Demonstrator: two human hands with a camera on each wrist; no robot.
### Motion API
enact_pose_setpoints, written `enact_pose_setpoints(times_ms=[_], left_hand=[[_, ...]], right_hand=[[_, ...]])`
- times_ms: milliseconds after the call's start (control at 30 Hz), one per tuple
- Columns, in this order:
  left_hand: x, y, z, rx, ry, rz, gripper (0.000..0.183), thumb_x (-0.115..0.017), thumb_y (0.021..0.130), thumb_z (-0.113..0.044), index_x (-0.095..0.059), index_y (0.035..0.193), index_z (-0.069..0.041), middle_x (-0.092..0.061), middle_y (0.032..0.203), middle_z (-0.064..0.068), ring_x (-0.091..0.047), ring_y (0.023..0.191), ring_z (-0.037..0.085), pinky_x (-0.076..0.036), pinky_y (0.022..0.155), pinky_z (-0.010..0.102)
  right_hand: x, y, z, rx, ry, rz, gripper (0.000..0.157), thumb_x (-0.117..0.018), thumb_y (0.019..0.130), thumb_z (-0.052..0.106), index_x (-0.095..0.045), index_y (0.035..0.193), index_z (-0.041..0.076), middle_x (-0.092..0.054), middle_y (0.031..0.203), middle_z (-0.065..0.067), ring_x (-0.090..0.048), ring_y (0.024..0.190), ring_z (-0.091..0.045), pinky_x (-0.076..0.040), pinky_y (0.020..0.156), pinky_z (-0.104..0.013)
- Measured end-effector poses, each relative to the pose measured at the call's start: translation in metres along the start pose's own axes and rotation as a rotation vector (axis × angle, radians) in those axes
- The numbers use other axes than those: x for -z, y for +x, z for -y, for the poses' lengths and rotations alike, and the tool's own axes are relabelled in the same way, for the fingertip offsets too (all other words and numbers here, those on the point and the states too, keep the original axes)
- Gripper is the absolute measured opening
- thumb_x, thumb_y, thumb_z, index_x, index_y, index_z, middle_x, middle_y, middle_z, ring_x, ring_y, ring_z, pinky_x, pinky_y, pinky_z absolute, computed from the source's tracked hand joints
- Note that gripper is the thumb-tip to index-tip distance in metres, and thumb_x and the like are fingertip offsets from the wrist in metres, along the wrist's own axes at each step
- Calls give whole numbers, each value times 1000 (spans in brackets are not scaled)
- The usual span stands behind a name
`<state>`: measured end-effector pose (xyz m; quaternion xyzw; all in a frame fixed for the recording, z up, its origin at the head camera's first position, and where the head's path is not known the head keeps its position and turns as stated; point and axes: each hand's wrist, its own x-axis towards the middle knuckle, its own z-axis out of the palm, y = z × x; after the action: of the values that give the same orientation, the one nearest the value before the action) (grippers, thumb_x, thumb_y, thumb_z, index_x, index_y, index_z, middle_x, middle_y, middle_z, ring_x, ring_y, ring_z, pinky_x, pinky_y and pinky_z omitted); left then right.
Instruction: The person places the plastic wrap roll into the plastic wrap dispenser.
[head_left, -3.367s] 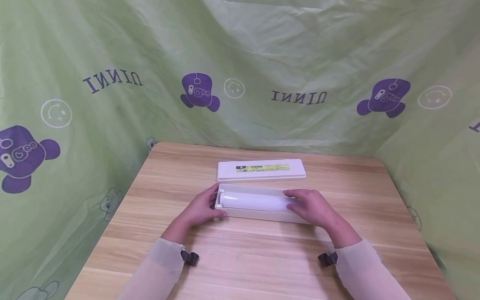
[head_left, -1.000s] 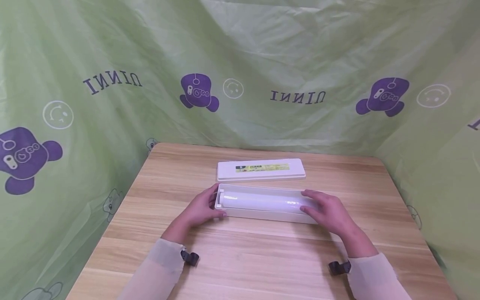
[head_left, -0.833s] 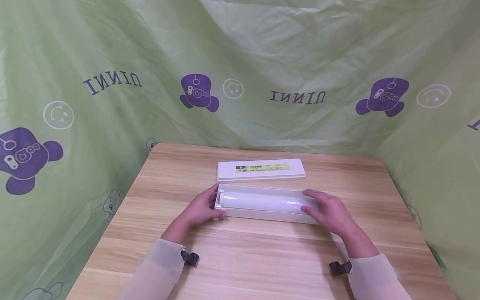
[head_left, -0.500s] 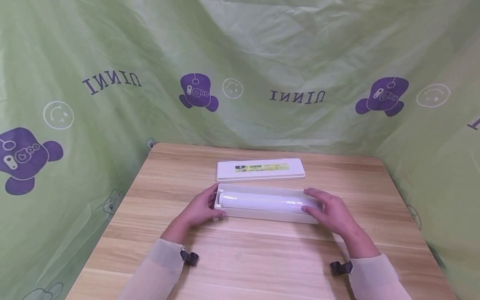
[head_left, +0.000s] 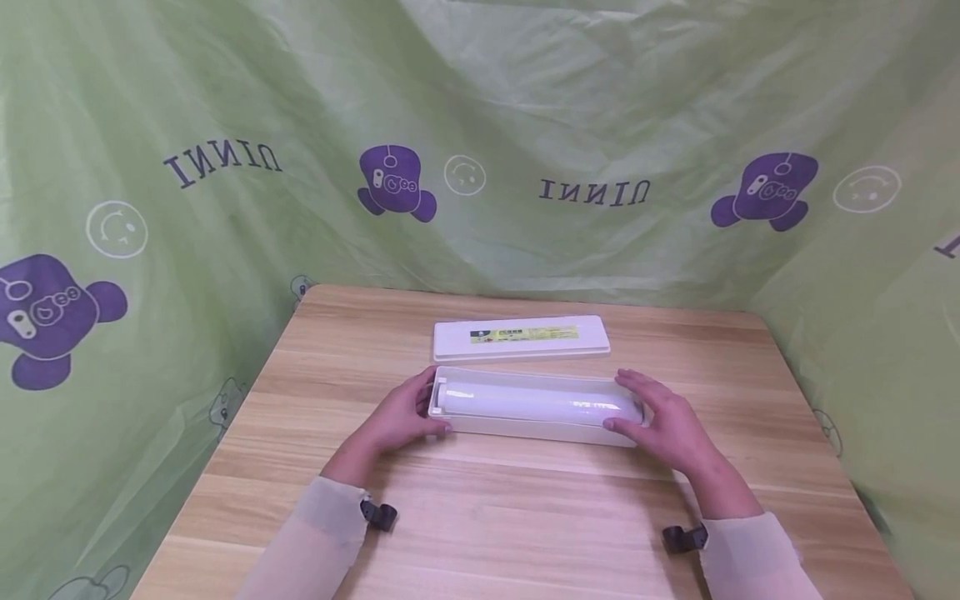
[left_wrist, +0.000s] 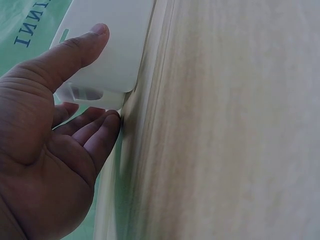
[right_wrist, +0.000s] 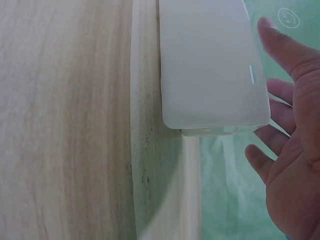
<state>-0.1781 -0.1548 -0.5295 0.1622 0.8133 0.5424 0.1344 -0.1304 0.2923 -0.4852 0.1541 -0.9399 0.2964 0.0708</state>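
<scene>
A long white dispenser box (head_left: 525,429) lies open on the wooden table, with a roll of cling film (head_left: 517,402) inside. Around its left end my left hand (head_left: 401,417) holds the box, thumb on the front wall; in the left wrist view the other fingers curl at the end of the box (left_wrist: 112,55). My right hand (head_left: 670,423) is spread about the right end, thumb by the front rim and fingertips near the back corner. In the right wrist view the fingers of the right hand (right_wrist: 295,135) stand loosely beside the box (right_wrist: 212,65).
Behind the box lies its white lid (head_left: 450,340) with a yellow-green label (head_left: 525,334). The table (head_left: 510,525) is light wood. A green printed curtain (head_left: 495,242) hangs around its back and sides.
My right hand has moved right from over the roll to the box's right end, its fingers spreading wider and baring more of the roll. The left hand has stayed in place.
</scene>
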Motion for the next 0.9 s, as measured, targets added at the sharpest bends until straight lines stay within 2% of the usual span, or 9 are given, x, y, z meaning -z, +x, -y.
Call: enact_pose_setpoints(times_ms=[300, 400, 533, 600, 633, 700, 800, 900], left_hand=[[0, 1, -2, 9, 5, 1, 116, -91, 67, -11, -18, 158, -13, -35, 155, 7, -41, 137, 23, -40, 108, 32], [1, -3, -15, 3, 7, 12, 113, -89, 69, -7, -19, 157, -7, -35, 155, 11, -40, 137, 25, -39, 108, 33], [1, -2, -14, -8, 5, 13, 114, -91, 68, -14, -21, 157, -10, -39, 153, 6, -42, 136, 21, -41, 107, 30], [0, 0, -7, -11, 2, 4, 115, -92, 66, -17, -21, 157, -13, -40, 153, 3, -43, 135, 18, -41, 107, 29], [0, 1, -1, -7, 3, 3, 116, -93, 66, -18, -22, 157, -15, -40, 153, 1, -43, 135, 17, -41, 106, 28], [0, 1, -2, -10, -2, 1, 115, -92, 67, -14, -21, 157, -14, -39, 153, 3, -42, 136, 19, -41, 107, 29], [-1, -1, -7, -7, -4, 4, 114, -90, 68, -8, -20, 157, -9, -39, 153, 7, -41, 137, 22, -40, 107, 31], [0, -5, -19, -4, -6, 14, 112, -89, 70, -5, -18, 156, -4, -37, 154, 11, -40, 137, 24, -40, 107, 31]], right_hand=[[-1, -2, -2, -36, -6, 33, 95, -75, 73, 65, -46, 147, 12, -42, 151, -13, -38, 136, -41, -35, 107, -62], [-1, -3, -2, -49, 5, 41, 101, -76, 70, 66, -43, 149, 13, -39, 153, -13, -36, 137, -41, -33, 107, -63], [-2, -3, -4, -67, 11, 53, 106, -78, 68, 67, -38, 152, 16, -36, 155, -11, -34, 138, -41, -33, 108, -63], [-3, -4, -6, -67, 15, 54, 108, -79, 67, 67, -36, 153, 19, -35, 156, -10, -34, 139, -41, -32, 108, -63], [-3, -4, -7, -64, 17, 54, 109, -79, 66, 67, -35, 154, 20, -34, 156, -10, -34, 139, -41, -32, 108, -63], [-3, -4, -9, -64, 21, 58, 110, -79, 65, 67, -32, 155, 23, -33, 157, -11, -33, 139, -41, -31, 109, -63], [-4, -5, -12, -76, 25, 73, 114, -79, 64, 68, -28, 156, 23, -31, 158, -11, -32, 139, -41, -30, 110, -63], [-4, -6, -15, -91, 26, 86, 118, -79, 63, 69, -25, 157, 21, -28, 159, -13, -32, 139, -42, -29, 110, -62]])
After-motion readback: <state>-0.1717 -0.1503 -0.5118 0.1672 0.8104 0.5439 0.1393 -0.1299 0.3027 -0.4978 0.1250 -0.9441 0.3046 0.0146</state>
